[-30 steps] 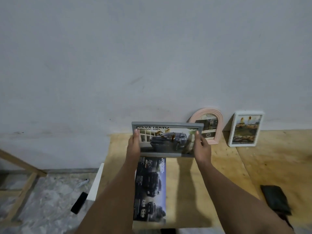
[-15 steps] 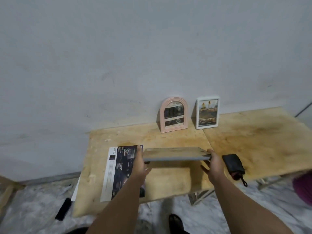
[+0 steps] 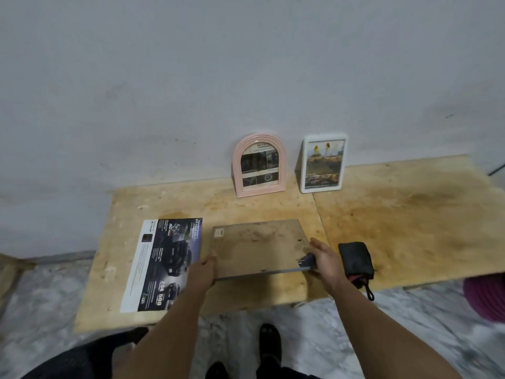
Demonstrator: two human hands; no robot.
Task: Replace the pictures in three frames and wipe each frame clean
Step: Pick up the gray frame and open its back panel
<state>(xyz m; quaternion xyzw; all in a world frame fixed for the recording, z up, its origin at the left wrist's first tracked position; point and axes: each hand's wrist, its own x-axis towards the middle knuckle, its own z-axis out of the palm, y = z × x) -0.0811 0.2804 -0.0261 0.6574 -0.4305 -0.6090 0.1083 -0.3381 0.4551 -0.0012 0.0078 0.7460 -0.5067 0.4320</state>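
grey frame (image 3: 259, 247) now face-down, backing up, low over the table (image 3: 410, 214)

**Frame face down between both hands**

A grey frame (image 3: 259, 246) lies back side up on the plywood worktop (image 3: 410, 220). The left hand (image 3: 203, 270) grips its left edge and the right hand (image 3: 323, 258) its right corner. A car brochure (image 3: 164, 263) lies just left, a black pouch (image 3: 355, 259) just right. A pink arched frame (image 3: 259, 165) and a white frame (image 3: 323, 162) lean against the wall.

Single head view, wide-angle, looking forward and down from standing height onto table (image 3: 410, 214) against wall (image 3: 246, 64); forearms, feet, floor (image 3: 355, 324) at bottom.
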